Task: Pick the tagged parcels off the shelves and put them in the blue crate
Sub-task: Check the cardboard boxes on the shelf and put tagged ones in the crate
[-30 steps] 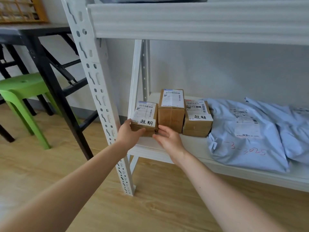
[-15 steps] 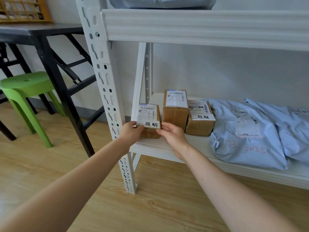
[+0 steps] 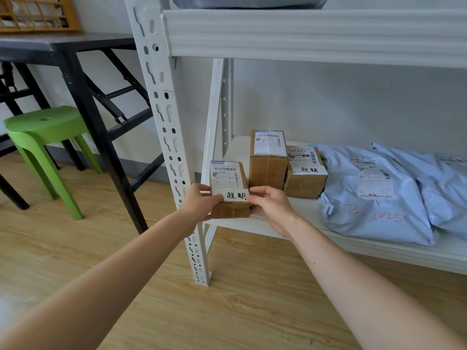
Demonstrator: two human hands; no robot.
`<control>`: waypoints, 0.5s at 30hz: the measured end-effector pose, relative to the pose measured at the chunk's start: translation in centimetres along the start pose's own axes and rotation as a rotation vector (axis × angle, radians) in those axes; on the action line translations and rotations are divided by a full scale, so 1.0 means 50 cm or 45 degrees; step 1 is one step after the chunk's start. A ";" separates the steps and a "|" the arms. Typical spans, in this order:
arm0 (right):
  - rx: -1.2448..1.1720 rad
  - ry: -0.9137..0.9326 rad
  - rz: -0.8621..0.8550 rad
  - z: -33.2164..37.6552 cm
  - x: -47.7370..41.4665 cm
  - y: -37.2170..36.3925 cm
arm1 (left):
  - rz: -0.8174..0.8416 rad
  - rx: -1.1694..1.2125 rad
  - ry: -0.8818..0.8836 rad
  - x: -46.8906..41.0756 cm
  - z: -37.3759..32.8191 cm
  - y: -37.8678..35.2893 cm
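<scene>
Head: left hand point(image 3: 199, 202), right hand point(image 3: 271, 207) grip tagged parcel point(image 3: 227, 178), fingers point(image 3: 256, 191) curled.

Ctr frame: left hand point(image 3: 199, 202) & right hand point(image 3: 270, 205) hold small tagged box point(image 3: 228, 178) from either side, at front left corner of bottom shelf point(image 3: 379, 251). White tag point(image 3: 233, 195) w/ black handwriting sits on box's top front edge. Can't tell if box is lifted. Just behind, to frame right: taller box point(image 3: 267, 162) upright, touching second tagged box point(image 3: 304, 178). Far right: pale blue mailer bags point(image 3: 371, 218) lie flat, overlapping, nearer one w/ red writing. White slotted post point(image 3: 164, 109) runs down left of box. Frame left: green stool point(image 3: 43, 125) partly under black counter point(image 3: 63, 44), on wood floor point(image 3: 177, 299).
</scene>
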State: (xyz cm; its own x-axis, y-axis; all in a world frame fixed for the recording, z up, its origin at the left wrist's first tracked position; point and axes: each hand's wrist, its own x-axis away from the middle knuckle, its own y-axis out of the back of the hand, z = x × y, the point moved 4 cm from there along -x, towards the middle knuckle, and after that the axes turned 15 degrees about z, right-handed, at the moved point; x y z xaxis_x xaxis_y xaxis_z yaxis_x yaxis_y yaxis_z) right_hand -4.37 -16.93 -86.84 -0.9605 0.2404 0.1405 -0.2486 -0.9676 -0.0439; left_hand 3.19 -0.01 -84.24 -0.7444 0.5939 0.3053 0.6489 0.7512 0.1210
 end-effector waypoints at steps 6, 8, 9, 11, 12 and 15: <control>-0.010 0.049 0.168 -0.006 0.026 0.000 | 0.173 0.053 -0.066 0.025 0.014 0.012; 0.044 0.061 0.193 -0.004 0.037 -0.001 | 0.216 0.068 -0.103 0.034 0.016 0.013; 0.064 0.070 0.201 -0.003 0.041 -0.002 | 0.233 0.082 -0.120 0.038 0.016 0.012; 0.090 0.101 0.211 0.003 0.049 -0.003 | 0.254 0.114 -0.158 0.045 0.013 0.011; 0.107 0.118 0.210 0.007 0.054 -0.004 | 0.261 0.126 -0.175 0.049 0.011 0.010; 0.174 0.166 0.195 0.025 0.066 -0.011 | 0.272 0.159 -0.213 0.060 0.008 0.011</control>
State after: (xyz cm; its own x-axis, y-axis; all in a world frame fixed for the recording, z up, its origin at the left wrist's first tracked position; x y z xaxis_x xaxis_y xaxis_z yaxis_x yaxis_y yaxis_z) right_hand -7.25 -15.70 -85.12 -0.9959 0.0897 0.0134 -0.0884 -0.9928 0.0804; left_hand 1.26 2.28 -83.64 -0.6153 0.7738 0.1503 0.7770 0.6275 -0.0498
